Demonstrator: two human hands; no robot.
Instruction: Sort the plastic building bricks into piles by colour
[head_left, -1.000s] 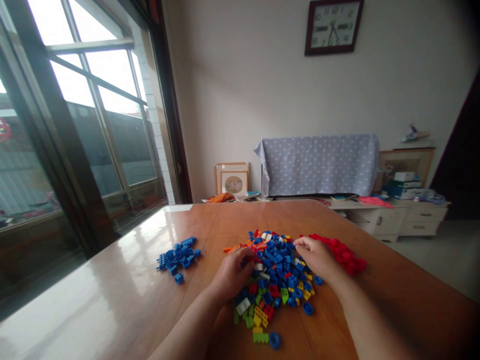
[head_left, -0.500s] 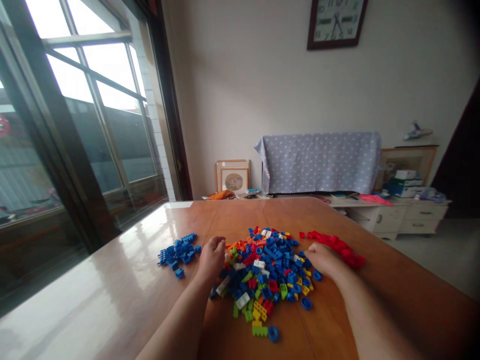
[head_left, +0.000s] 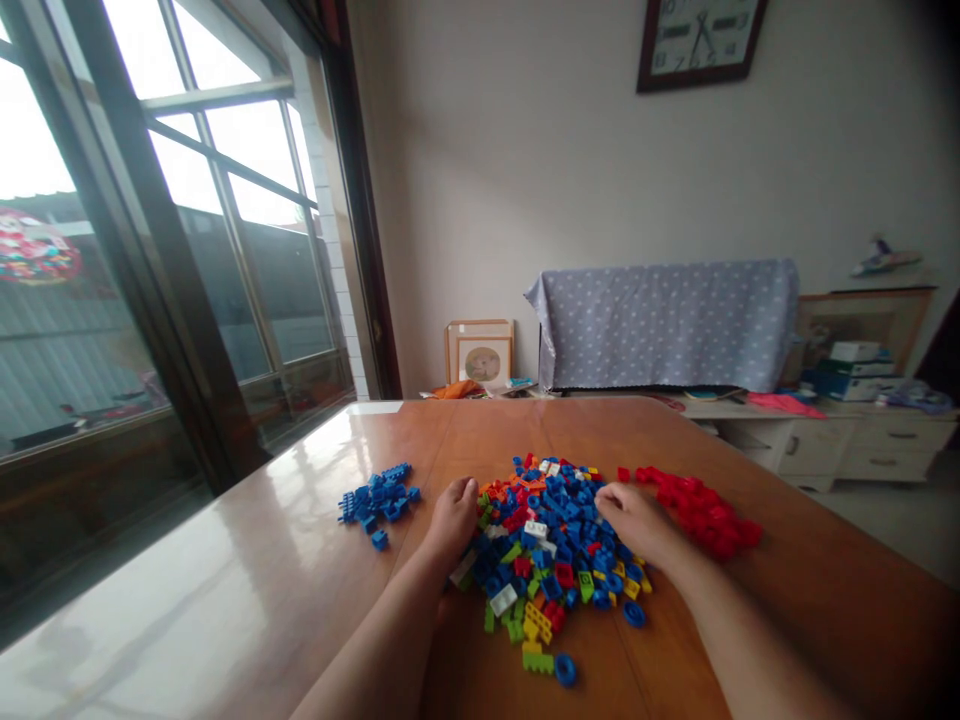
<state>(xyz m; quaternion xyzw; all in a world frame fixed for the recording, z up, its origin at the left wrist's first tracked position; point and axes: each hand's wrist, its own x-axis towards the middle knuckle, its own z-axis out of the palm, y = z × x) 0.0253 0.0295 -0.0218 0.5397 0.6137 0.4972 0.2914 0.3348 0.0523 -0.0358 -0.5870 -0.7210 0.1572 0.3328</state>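
A mixed pile of toy building bricks in blue, red, green, yellow, orange and white lies on the wooden table. At the pile's left edge is my left hand, its fingers curled and turned towards the bricks. My right hand reaches over the right side of the pile with thumb and fingers drawn together. What either hand may hold is hidden. Left of my left hand sits a small group of blue bricks. Red bricks form a separate heap beyond my right hand.
A blue ring-shaped piece and a green brick lie at the pile's near end. Behind the table stand framed pictures and a white cabinet with a dotted cloth above it. Glass doors are on the left.
My right hand has moved left, from between the red heap and the pile to over the pile's right side. My left hand stays at the pile's left edge. The view has turned slightly left.
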